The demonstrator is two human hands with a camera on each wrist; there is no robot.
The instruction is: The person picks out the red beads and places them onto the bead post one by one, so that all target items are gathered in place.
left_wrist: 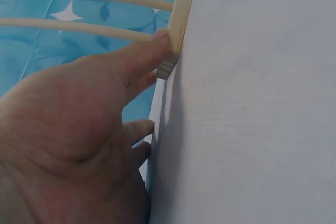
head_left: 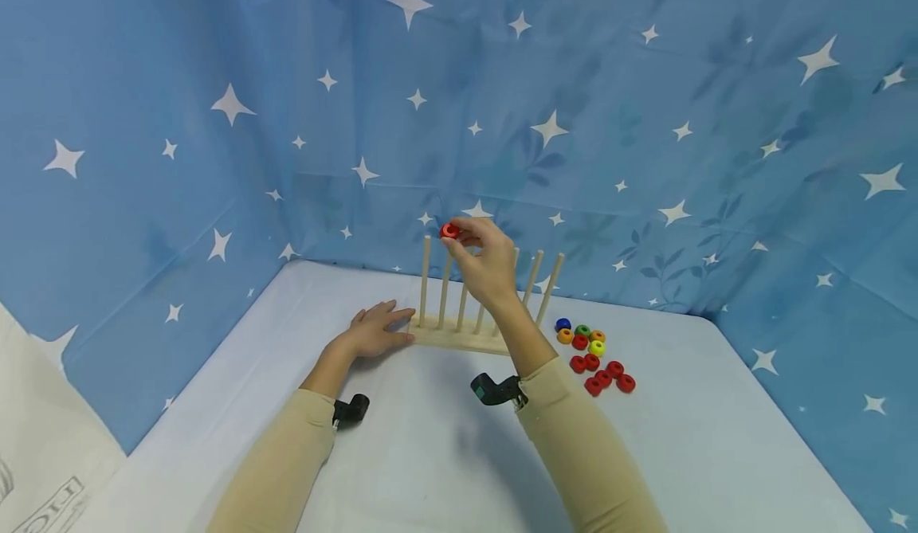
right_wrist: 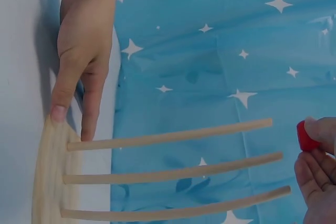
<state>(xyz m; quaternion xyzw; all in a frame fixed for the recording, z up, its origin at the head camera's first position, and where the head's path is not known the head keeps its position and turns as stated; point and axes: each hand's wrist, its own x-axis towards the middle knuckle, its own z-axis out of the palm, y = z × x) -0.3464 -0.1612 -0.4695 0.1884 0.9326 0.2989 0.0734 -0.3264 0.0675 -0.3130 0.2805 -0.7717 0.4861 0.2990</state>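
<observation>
head view: the left hand (head_left: 373, 332), fingers spread, holds the end of a wooden rack (head_left: 459, 340) between thumb and 1 finger. just off the tips of its pegs (head_left: 425, 280), a red bead (head_left: 449, 231) is pinched in the right hand (head_left: 488, 262); farther right, loose coloured beads (head_left: 591, 362) lie on the white table (head_left: 409, 437).

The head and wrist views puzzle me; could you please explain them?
No robot here: a person's bare left hand and right hand work. The head picture looks down from a head-worn camera; the others come from black cameras on each wrist. On the white table stands a pale wooden rack with upright round pegs; loose round beads, mostly red, lie to its right. The right hand pinches a round red bead near the peg tops; the left touches the rack's end.
</observation>
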